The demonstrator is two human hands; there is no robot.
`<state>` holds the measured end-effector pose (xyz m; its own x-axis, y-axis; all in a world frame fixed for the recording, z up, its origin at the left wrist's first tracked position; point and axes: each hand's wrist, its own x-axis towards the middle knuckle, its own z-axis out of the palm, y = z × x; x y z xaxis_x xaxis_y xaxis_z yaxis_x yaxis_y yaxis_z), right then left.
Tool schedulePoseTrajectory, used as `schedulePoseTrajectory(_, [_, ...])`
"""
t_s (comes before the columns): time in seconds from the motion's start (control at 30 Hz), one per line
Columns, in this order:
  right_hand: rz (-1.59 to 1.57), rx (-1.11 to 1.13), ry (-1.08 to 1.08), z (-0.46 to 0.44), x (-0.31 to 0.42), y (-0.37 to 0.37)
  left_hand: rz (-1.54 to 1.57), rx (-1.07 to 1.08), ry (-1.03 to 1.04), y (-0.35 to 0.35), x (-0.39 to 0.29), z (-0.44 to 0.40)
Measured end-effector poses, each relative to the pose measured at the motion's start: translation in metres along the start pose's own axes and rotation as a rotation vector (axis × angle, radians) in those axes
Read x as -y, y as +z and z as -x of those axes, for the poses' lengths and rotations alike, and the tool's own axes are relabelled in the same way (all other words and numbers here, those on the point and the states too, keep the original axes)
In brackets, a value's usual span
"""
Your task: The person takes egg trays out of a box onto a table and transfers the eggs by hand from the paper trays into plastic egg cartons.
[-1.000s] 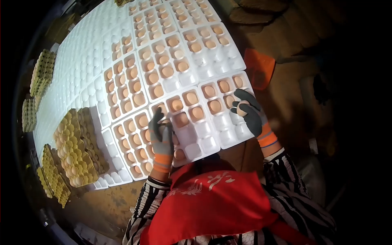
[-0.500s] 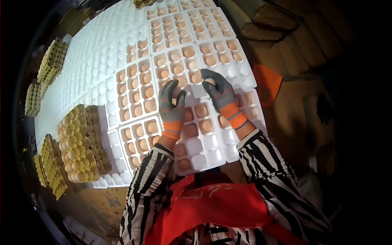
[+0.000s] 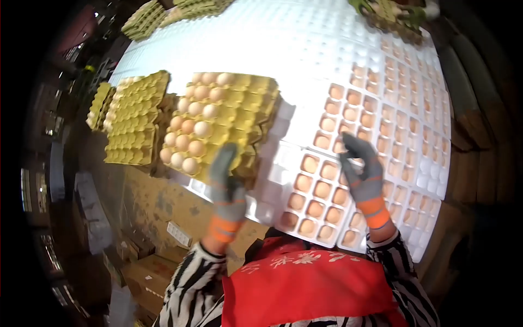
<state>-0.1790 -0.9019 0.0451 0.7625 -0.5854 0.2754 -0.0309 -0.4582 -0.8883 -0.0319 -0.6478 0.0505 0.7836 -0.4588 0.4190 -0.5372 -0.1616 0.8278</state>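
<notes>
My left hand, in a grey and orange glove, is over the near edge of a yellow egg tray. Its fingers stretch forward, somewhat blurred, with nothing visible in them. Pale brown eggs fill the left part of that tray, which sits on a stack. My right hand, gloved alike, hovers above white foam egg trays full of eggs. Its thumb and fingers curve apart with a gap between them. An egg shows beside its fingertips, apparently in a tray pocket.
More yellow trays stand to the left, and others lie at the far left. At the far right, a co-worker's green sleeves and hands are at another tray stack. Cardboard boxes lie on the floor below.
My view has swung left toward the yellow trays. My left hand has moved from the foam trays to the yellow tray. The egg in my right hand earlier no longer shows there.
</notes>
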Motion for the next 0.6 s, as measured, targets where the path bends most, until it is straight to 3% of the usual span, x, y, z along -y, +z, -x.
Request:
schedulePoseTrajectory(0.03, [0.012,-0.049,-0.123,-0.007,-0.005,0.015,-0.225,0.015,0.05,-0.028,0.002,-0.005])
schedulePoseTrajectory(0.07, [-0.062,0.098,-0.166,-0.013,0.026,0.039,-0.45,0.03,0.097,-0.056,0.003,-0.011])
schedulePoseTrajectory(0.13, [-0.069,0.32,-0.296,-0.021,0.07,0.103,-0.543,0.062,0.087,-0.13,0.027,-0.027])
schedulePoseTrajectory(0.23, [0.114,0.357,-0.543,-0.027,0.101,0.202,-0.655,0.279,0.187,-0.185,0.034,-0.052])
schedulePoseTrajectory(0.33, [0.598,0.564,-0.456,-0.028,0.124,0.268,-0.664,0.531,0.309,-0.206,0.062,-0.066])
schedulePoseTrajectory(0.43, [0.583,0.668,-0.39,-0.037,0.134,0.276,-0.659,0.687,0.253,-0.208,0.084,-0.087])
schedulePoseTrajectory(0.47, [0.308,0.676,-0.179,-0.039,0.134,0.27,-0.637,0.727,0.212,-0.209,0.089,-0.091])
schedulePoseTrajectory(0.53, [-0.243,0.64,0.24,-0.046,0.128,0.244,-0.523,0.575,0.23,-0.213,0.087,-0.096])
schedulePoseTrajectory(0.6, [-0.833,0.415,0.547,-0.057,0.123,0.226,-0.361,0.395,0.146,-0.219,0.085,-0.093])
